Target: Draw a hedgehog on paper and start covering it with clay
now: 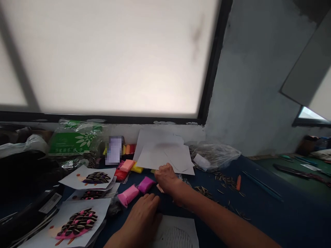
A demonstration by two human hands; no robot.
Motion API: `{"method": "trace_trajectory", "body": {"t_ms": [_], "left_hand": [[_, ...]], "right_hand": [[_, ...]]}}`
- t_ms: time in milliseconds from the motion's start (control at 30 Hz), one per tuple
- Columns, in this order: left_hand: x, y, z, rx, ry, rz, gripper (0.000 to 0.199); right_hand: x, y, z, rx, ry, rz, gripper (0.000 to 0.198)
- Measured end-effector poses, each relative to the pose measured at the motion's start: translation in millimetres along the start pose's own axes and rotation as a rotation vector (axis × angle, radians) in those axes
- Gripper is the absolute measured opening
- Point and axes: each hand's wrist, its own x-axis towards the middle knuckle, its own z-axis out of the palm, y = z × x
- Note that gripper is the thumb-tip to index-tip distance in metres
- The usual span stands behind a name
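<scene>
My right hand [167, 177] is closed with its fingers curled, just in front of white paper sheets [165, 155]. What it holds, if anything, is hidden; a bit of peach material [159, 188] shows below its fingers. Lower and to the left, my left hand [144, 213] has bent fingers held together, their tips out of sight. It is beside a white sheet with a ridged, oval patterned area [177, 234], partly cut off by the bottom edge. Pink [128, 195] and purple [146, 185] soft packets lie close to my left hand.
At left lie papers with hedgehog pictures made of seeds [82, 224]. Behind them stand a green clear bag [73, 137] and a blurred-out phone-like item [114, 150]. To the right are loose sunflower seeds [224, 181], an orange stick [238, 182], a plastic bag [219, 155] and a blue rod [262, 186].
</scene>
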Motion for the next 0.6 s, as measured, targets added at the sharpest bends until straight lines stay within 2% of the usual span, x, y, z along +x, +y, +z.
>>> {"method": "trace_trajectory", "body": {"t_ms": [133,267,367,467,500,600], "left_hand": [[2,2,2,-0.126,-0.014,-0.061,0.015],[4,2,5,-0.343,0.043,-0.135,0.016],[10,-7,6,-0.592,0.104,-0.221,0.010],[16,-19,5,-0.900,0.112,-0.347,0.036],[17,-21,5,-0.996,0.109,-0.383,0.038],[16,-22,7,-1.228,0.128,-0.463,0.027]], "right_hand": [[-6,7,-3,0.044,0.089,-0.046,0.031],[-23,8,-13,0.108,0.242,-0.079,0.028],[-41,7,-18,0.156,0.375,-0.081,0.011],[-60,5,-12,0.180,0.459,-0.113,0.008],[-66,5,-9,0.181,0.480,-0.124,0.007],[-84,1,4,0.159,0.502,-0.172,0.016]]}}
